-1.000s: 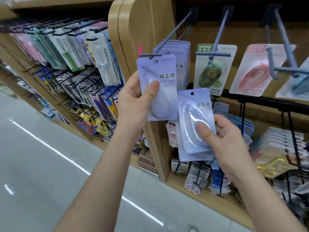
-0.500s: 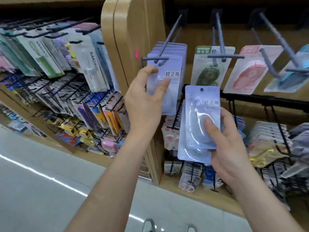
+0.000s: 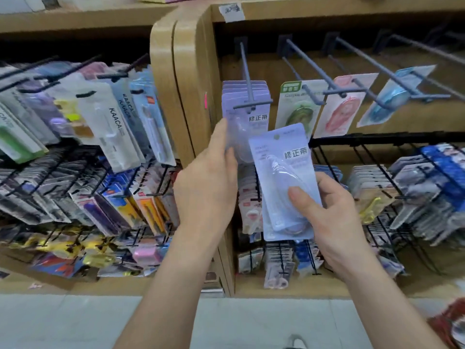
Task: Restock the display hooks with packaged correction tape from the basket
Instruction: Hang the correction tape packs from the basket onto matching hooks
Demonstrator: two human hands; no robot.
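A row of lilac correction tape packs (image 3: pixel 245 96) hangs on the leftmost grey hook (image 3: pixel 247 79) of the right-hand shelf bay. My left hand (image 3: pixel 207 183) holds the lower left edge of the front hung pack (image 3: pixel 247 123), thumb on its face. My right hand (image 3: pixel 332 215) grips a loose lilac pack (image 3: pixel 281 170), thumb on its blister, just below and right of that hook. The edge of another pack shows behind it. A blurred red thing (image 3: pixel 450 321), possibly the basket, sits at the bottom right corner.
Green (image 3: pixel 297 107), pink (image 3: pixel 342 109) and blue (image 3: pixel 392 99) tape packs hang on the neighbouring hooks. Black wire racks (image 3: pixel 407 182) of small packs fill the space below. A wooden divider (image 3: pixel 181 96) separates the left bay of pen packs (image 3: pixel 110 122).
The pack in my left hand now hangs on the hook, and that hand has slid down to its lower edge. My right hand has brought its pack up and left, closer to the hook.
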